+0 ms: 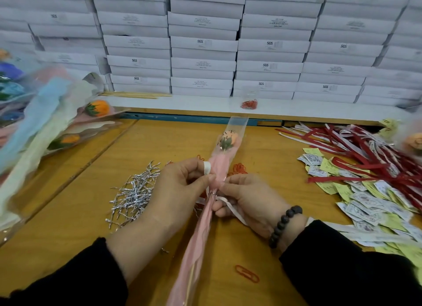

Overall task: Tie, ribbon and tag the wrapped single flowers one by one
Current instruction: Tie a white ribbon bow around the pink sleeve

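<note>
A single wrapped flower (225,143) is held above the wooden table at centre, its peach head pointing far and its long stem end slanting near. It is sheathed in pink paper inside a clear sleeve, which is gathered at a narrow waist. A pale ribbon (230,206) is wound at that waist, one tail trailing right. A heap of silver twist ties (134,191) lies just left. Red and white ribbons (356,155) are piled far right, with yellow and white printed tags (370,200) spread beneath and nearer. More wrapped flowers (52,123) are stacked at left.
</note>
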Motion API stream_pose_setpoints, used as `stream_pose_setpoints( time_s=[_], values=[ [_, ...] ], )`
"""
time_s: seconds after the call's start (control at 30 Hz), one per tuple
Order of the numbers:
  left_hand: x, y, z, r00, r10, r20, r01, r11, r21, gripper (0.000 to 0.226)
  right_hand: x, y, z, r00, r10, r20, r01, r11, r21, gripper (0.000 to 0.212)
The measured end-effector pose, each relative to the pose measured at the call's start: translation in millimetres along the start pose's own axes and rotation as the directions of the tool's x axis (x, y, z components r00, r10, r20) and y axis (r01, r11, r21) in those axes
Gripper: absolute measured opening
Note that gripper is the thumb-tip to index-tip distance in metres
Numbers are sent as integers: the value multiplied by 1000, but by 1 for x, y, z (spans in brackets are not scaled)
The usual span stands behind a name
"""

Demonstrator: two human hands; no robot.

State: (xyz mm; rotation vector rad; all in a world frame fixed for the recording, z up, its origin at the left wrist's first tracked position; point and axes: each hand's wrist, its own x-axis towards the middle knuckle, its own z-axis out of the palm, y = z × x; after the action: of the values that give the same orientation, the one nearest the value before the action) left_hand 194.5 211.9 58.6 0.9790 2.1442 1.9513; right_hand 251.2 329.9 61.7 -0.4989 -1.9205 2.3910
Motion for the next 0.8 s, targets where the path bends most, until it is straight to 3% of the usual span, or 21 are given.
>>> stream_pose_setpoints(
  time_s=[0.17, 0.3, 0.53, 0.63, 0.8],
  values=[
    [-2, -6, 1, 990, 130, 63, -141, 963, 228, 9, -2, -3, 0, 1000, 10, 20, -10, 1000, 14, 15],
    [0, -8, -1, 987, 148, 63, -160, 947, 278, 8, -3, -3, 1, 999, 29, 20, -28, 999, -46, 18],
    [-1, -7, -1, 986, 95, 139, -142, 911, 388, 10, -8, -14, -3, 993, 99, 60, -70, 925, -372, 20],
    [-1, -5, 0, 977, 110, 181, -182, 873, 453, 12, -10, -21, -8, 992, 125, 34, -85, 824, -560, 22],
    [-2, -7, 0, 977, 128, 173, -203, 820, 536, 15, -17, -44, -22, 999, 54, 7, -20, 476, -879, 18]
  ],
)
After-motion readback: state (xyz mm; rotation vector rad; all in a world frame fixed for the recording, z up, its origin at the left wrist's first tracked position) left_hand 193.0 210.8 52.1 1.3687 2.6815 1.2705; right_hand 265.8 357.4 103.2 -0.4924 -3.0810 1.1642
